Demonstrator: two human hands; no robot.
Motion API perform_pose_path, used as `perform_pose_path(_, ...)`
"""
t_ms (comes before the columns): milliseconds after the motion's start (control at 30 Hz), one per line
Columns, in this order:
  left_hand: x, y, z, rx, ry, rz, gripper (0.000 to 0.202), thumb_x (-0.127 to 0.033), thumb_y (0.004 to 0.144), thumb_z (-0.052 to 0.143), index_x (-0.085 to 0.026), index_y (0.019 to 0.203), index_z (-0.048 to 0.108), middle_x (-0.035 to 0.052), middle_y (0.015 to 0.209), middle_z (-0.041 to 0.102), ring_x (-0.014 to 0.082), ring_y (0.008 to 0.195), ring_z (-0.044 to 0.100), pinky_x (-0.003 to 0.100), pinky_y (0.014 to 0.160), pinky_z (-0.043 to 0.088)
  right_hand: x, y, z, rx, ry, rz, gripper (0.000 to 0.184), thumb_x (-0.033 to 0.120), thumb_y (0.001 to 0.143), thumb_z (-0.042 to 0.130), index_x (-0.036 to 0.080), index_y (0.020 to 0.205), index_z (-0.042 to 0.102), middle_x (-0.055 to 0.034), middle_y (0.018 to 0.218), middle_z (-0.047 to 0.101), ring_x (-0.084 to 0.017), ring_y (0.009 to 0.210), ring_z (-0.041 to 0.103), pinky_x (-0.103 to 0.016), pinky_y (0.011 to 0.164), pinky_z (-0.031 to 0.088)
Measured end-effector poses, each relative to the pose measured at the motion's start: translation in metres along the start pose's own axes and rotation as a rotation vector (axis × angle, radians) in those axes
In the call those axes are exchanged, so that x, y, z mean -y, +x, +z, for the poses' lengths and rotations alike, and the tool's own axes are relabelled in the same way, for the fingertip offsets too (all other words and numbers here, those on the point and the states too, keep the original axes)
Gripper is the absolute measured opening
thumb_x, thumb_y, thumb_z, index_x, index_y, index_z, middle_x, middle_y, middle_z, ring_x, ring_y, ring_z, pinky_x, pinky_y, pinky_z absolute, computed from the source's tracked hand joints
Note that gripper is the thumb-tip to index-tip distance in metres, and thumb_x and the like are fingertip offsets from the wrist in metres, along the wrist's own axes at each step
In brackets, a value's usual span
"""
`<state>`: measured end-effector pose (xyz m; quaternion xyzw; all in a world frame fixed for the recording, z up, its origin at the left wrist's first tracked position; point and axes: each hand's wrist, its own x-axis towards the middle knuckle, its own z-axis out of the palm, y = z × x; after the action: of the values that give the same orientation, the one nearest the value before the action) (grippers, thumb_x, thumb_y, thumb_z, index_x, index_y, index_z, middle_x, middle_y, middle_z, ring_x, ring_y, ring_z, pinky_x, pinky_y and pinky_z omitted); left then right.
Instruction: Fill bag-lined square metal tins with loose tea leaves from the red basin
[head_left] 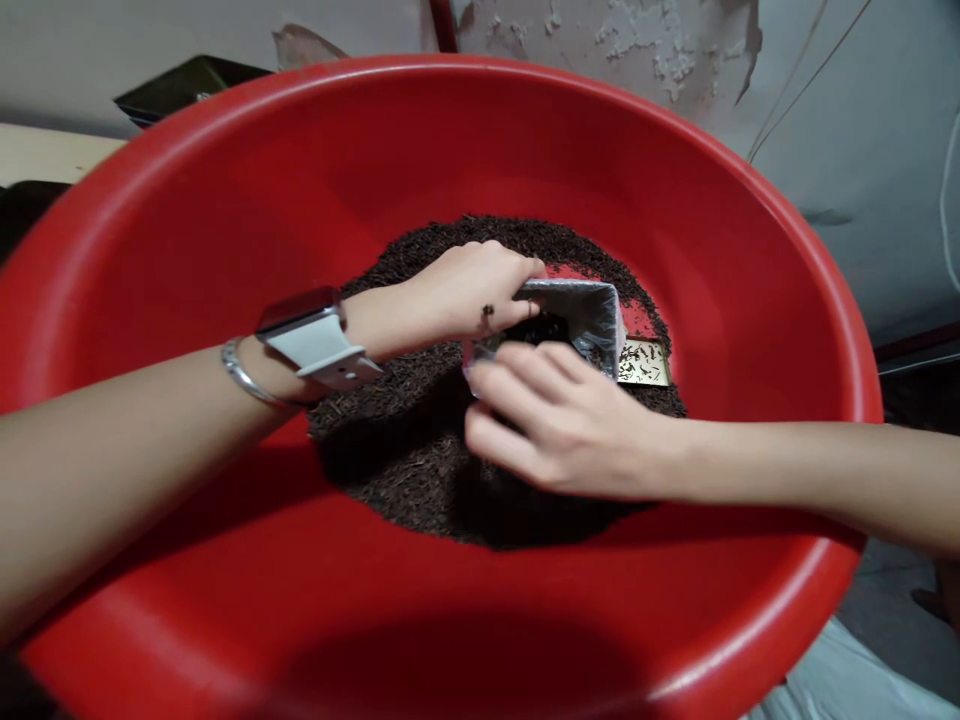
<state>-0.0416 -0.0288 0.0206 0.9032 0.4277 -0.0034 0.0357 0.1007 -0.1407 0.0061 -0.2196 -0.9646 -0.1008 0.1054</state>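
A small box with a shiny plastic liner [596, 315] stands in a heap of dark, dried, shredded leaf that looks like loose tea [412, 490]. Dark material shows inside the box. My left hand [472, 290] is closed on the box's left far rim, some fingers reaching inside; dark bits stick to its skin. Just in front of the box is my right hand [555, 420], fingers curled together and covering the near side. What those fingers hold, if anything, is hidden.
The heap lies in a large red plastic tub [480, 600] with a high rim. A pale yellow flat piece [645, 362] sprinkled with leaf bits lies right of the box. Behind the tub are a dark tray [187, 85] and a wall with peeling paint [622, 40].
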Motion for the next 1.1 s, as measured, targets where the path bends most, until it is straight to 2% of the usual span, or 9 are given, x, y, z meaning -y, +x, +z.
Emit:
perform_pose_path(100,0.0,0.0,0.001,0.019,0.055,-0.05,0.037,-0.033,0.083,0.044,-0.019,0.113,0.061,0.0081,0.105,0.068,0.0231,0.095,0.062,0.031,0.082,0.045,0.016,-0.012,0.023,0.289,0.128,-0.054,0.031,0.039,0.09,0.052,0.016,0.11,0.053,-0.0125,0.111,0.055,-0.026,0.101,0.054,-0.04,0.081,0.046)
perform_pose_path(167,0.0,0.0,0.001,0.042,0.047,-0.049,0.039,-0.034,0.084,0.043,-0.02,0.116,0.06,0.0069,0.107,0.067,0.0232,0.098,0.061,0.032,0.084,0.043,0.024,-0.021,0.039,0.538,0.2,0.034,0.052,0.053,0.083,0.057,0.015,0.117,0.053,-0.0165,0.118,0.054,-0.033,0.104,0.055,-0.045,0.078,0.049)
perform_pose_path(233,-0.002,0.0,0.0,0.051,0.047,-0.056,0.04,-0.034,0.084,0.042,-0.021,0.117,0.06,0.0065,0.108,0.067,0.0231,0.099,0.061,0.031,0.085,0.043,0.027,-0.026,0.049,0.696,0.288,0.121,0.06,0.055,0.081,0.057,0.014,0.125,0.05,-0.0204,0.124,0.052,-0.038,0.107,0.055,-0.047,0.074,0.051)
perform_pose_path(400,-0.003,-0.001,-0.001,0.049,0.055,-0.062,0.041,-0.034,0.084,0.042,-0.021,0.12,0.059,0.0065,0.106,0.067,0.0235,0.098,0.061,0.033,0.084,0.043,0.023,-0.025,0.047,0.812,0.598,0.194,0.053,0.045,0.085,0.056,0.009,0.124,0.051,-0.0184,0.113,0.06,-0.026,0.082,0.065,-0.035,0.063,0.052)
perform_pose_path(600,-0.003,-0.002,-0.001,0.028,0.045,-0.039,0.039,-0.033,0.084,0.043,-0.021,0.117,0.06,0.0055,0.1,0.068,0.0222,0.097,0.061,0.032,0.085,0.043,0.021,-0.013,0.033,1.0,0.835,0.279,0.041,0.041,0.084,0.056,0.011,0.112,0.053,-0.0057,0.074,0.061,-0.017,0.06,0.057,-0.024,0.047,0.039)
perform_pose_path(700,-0.005,-0.003,-0.003,0.046,0.027,-0.059,0.04,-0.033,0.085,0.043,-0.021,0.119,0.059,0.0059,0.103,0.067,0.0231,0.1,0.06,0.033,0.088,0.042,0.017,-0.003,0.016,0.886,0.954,0.294,0.023,0.036,0.087,0.052,0.016,0.1,0.051,0.0025,0.061,0.05,-0.012,0.052,0.049,-0.022,0.046,0.036)
perform_pose_path(800,-0.006,-0.003,-0.003,0.063,0.017,-0.081,0.042,-0.033,0.084,0.043,-0.02,0.122,0.058,0.0069,0.107,0.067,0.0243,0.102,0.06,0.035,0.09,0.041,0.003,0.007,-0.003,0.613,0.919,0.316,0.016,0.031,0.091,0.049,0.017,0.098,0.046,0.0023,0.069,0.053,-0.011,0.059,0.05,-0.022,0.054,0.04)
perform_pose_path(967,-0.004,0.0,-0.002,0.058,0.004,-0.076,0.041,-0.035,0.084,0.044,-0.022,0.119,0.06,0.0066,0.105,0.067,0.0243,0.099,0.061,0.035,0.088,0.043,-0.022,0.011,-0.018,0.137,0.329,0.352,0.021,0.025,0.092,0.043,0.012,0.109,0.045,-0.0143,0.11,0.054,-0.022,0.096,0.053,-0.038,0.077,0.045)
perform_pose_path(1100,-0.005,-0.001,-0.002,0.051,0.03,-0.036,0.038,-0.034,0.085,0.041,-0.019,0.113,0.062,0.0105,0.099,0.068,0.0259,0.09,0.063,0.036,0.078,0.046,-0.016,0.007,-0.012,0.013,0.049,0.196,0.02,0.015,0.094,0.034,0.014,0.108,0.048,-0.0155,0.117,0.05,-0.027,0.114,0.043,-0.048,0.09,0.038)
